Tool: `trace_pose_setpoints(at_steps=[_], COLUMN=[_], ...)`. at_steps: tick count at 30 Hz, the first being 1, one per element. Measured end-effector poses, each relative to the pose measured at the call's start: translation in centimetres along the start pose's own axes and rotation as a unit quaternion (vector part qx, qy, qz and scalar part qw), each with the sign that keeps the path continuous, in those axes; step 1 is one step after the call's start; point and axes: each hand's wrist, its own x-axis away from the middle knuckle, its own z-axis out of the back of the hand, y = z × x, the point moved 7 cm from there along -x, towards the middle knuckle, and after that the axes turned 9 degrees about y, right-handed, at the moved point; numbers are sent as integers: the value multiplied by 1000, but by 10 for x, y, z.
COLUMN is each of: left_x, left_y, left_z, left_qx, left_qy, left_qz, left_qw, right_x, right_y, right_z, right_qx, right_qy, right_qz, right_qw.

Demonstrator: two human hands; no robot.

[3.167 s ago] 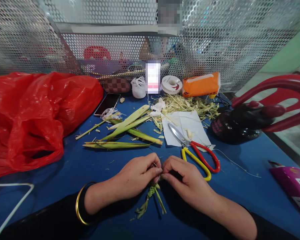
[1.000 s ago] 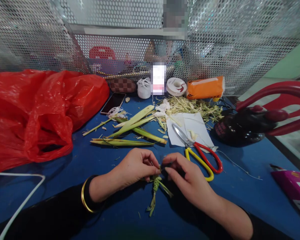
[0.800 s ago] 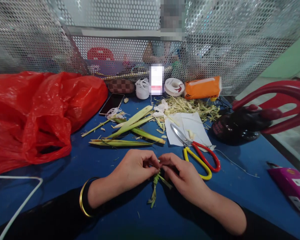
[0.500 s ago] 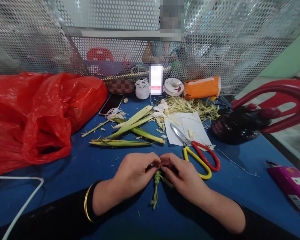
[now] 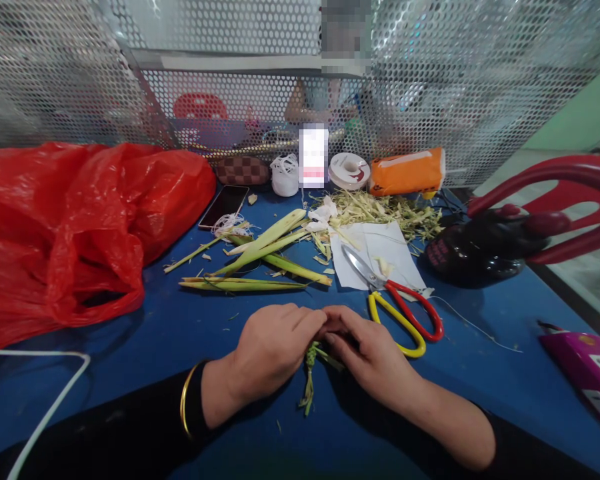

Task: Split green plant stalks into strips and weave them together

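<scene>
A small braided piece of green plant leaf hangs between my two hands, its frayed tail pointing toward me. My left hand is closed over its upper end, thumb and fingers pinched together. Fingertips of my right hand meet the left ones and also pinch the piece; a loose strip sticks out below them. The gripped end is hidden by the fingers. Just right of my right hand lie scissors with one yellow and one red handle, their blades resting on white paper.
Leaf stalks lie ahead of my hands, with shredded scraps behind. A red plastic bag fills the left. At right stand a black pot-like container and a purple power strip. A white cable crosses the near left.
My left hand has rolled over and shifted slightly right, its thumb now over the fingertips. The right hand has barely moved. The view has shifted a little.
</scene>
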Motion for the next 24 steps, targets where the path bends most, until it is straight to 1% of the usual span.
trace_pose_setpoints(at_steps=[3, 5, 8, 11, 14, 19, 22, 24], left_x=[-1, -1, -1, -1, -1, 0, -1, -2], left_y=[7, 10, 11, 10, 9, 3, -1, -1], left_z=[3, 6, 11, 14, 13, 8, 8, 9], left_qx=[8, 29, 55, 69, 68, 59, 49, 52], left_qy=[24, 44, 72, 90, 102, 88, 95, 93], left_qz=[-59, -95, -116, -106, -90, -44, -25, -17], left_qw=[998, 994, 989, 988, 988, 993, 994, 994], right_x=[-4, -6, -8, -8, -7, -5, -5, -5], right_y=[3, 3, 0, 2, 6, 15, 16, 14], right_z=[3, 5, 8, 10, 11, 11, 12, 12], right_qx=[-11, -19, -23, -18, -15, -92, -130, -143], right_qy=[16, 24, 35, 49, 67, 89, 99, 97], right_qz=[-11, -3, 24, 19, -11, -89, -104, -96], right_qw=[1000, 1000, 999, 998, 998, 988, 981, 980])
